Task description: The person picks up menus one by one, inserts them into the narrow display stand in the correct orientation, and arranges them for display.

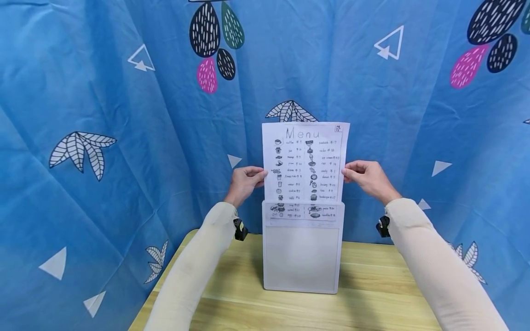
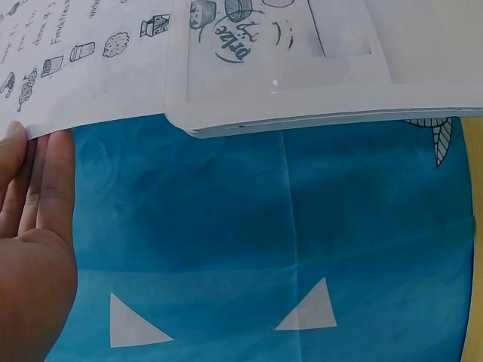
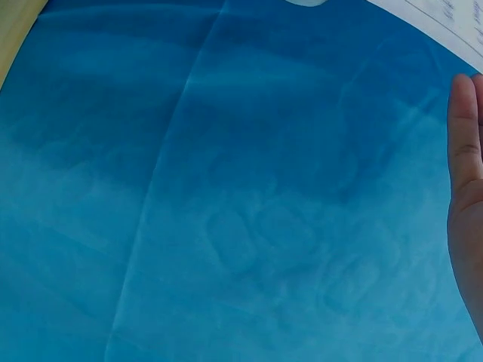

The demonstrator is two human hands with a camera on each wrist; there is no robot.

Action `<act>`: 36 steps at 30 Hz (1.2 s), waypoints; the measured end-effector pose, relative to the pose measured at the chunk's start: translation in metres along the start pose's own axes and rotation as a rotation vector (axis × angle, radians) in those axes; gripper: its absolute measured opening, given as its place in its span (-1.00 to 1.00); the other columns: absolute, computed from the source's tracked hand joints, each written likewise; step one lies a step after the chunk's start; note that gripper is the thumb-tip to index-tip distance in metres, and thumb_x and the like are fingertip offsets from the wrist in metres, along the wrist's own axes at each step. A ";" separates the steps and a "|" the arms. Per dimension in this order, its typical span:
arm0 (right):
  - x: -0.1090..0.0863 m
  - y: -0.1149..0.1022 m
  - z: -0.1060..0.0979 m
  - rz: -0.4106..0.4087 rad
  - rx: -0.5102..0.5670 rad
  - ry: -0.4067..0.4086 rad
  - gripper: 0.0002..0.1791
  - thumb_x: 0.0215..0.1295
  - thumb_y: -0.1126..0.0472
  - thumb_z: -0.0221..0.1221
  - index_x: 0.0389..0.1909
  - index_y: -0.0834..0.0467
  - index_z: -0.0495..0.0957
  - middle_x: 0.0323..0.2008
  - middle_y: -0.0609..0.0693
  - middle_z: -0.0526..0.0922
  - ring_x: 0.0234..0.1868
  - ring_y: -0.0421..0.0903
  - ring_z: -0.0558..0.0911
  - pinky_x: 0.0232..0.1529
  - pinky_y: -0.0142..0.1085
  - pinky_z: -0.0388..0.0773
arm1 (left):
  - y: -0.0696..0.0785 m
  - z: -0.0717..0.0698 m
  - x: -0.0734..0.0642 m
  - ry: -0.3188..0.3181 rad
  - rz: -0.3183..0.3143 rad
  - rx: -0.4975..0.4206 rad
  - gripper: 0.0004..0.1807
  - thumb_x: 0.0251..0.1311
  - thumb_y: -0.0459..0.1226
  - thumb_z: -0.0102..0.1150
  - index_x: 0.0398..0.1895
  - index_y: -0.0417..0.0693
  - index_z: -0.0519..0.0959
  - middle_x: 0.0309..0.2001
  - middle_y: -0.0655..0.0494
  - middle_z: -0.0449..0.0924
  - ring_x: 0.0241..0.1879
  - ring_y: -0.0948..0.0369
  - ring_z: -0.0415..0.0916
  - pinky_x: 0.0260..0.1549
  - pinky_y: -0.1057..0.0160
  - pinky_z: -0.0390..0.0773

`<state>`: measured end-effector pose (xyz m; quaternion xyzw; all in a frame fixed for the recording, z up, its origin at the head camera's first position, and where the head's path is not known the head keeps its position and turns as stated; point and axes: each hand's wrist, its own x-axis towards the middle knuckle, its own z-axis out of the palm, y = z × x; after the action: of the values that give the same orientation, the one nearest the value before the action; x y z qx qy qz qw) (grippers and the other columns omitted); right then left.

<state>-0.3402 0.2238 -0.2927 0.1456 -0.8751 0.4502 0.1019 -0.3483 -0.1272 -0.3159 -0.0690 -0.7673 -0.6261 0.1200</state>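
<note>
A white paper menu (image 1: 295, 184) with small drawings and prices stands upright in the head view. Its lower end sits inside a clear-fronted, white-edged display frame (image 1: 302, 259), which stands on the table; the rest sticks out above the frame's top edge. My left hand (image 1: 245, 184) pinches the menu's left edge between thumb and fingers. On the opposite edge, my right hand (image 1: 370, 178) pinches it at about the same height. The left wrist view shows the frame's side edge (image 2: 302, 119) beside the paper. Only part of my right hand (image 3: 466, 166) shows in the right wrist view.
A wooden table (image 1: 232, 280) with light grain lies under the frame. Close behind it and along the left hangs a blue curtain (image 1: 165, 115) with leaf, drop and triangle prints. Small black devices sit at the left wrist (image 1: 240, 230) and the right wrist (image 1: 383, 226).
</note>
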 end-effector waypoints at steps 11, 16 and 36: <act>0.012 -0.024 -0.013 -0.049 -0.006 0.098 -0.56 0.45 -0.04 0.16 0.04 0.27 0.63 -0.09 0.20 0.71 -0.15 -0.07 0.69 0.18 0.10 0.46 | -0.002 0.000 -0.001 -0.001 -0.009 0.004 -0.79 0.31 -0.28 0.30 -0.08 -0.22 0.71 -0.14 -0.09 0.72 -0.16 0.08 0.71 -0.16 0.28 0.69; 0.011 -0.025 -0.013 -0.046 -0.017 0.093 -0.56 0.46 -0.03 0.15 0.03 0.28 0.63 -0.12 0.20 0.72 -0.14 -0.01 0.68 0.17 0.08 0.46 | -0.005 -0.001 -0.003 -0.006 -0.019 0.006 -0.78 0.31 -0.27 0.29 -0.07 -0.21 0.71 -0.13 -0.07 0.73 -0.16 0.08 0.71 -0.15 0.27 0.69; 0.011 -0.019 -0.009 -0.070 -0.018 0.086 -0.57 0.48 0.00 0.13 0.01 0.31 0.63 -0.11 0.23 0.70 -0.14 0.03 0.67 0.14 0.10 0.46 | -0.009 0.000 -0.006 -0.020 -0.024 -0.018 -0.78 0.28 -0.29 0.32 -0.08 -0.22 0.72 -0.14 -0.08 0.73 -0.16 0.08 0.72 -0.15 0.26 0.69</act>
<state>-0.3431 0.2189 -0.2697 0.1556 -0.8683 0.4444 0.1563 -0.3451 -0.1292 -0.3255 -0.0672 -0.7636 -0.6337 0.1040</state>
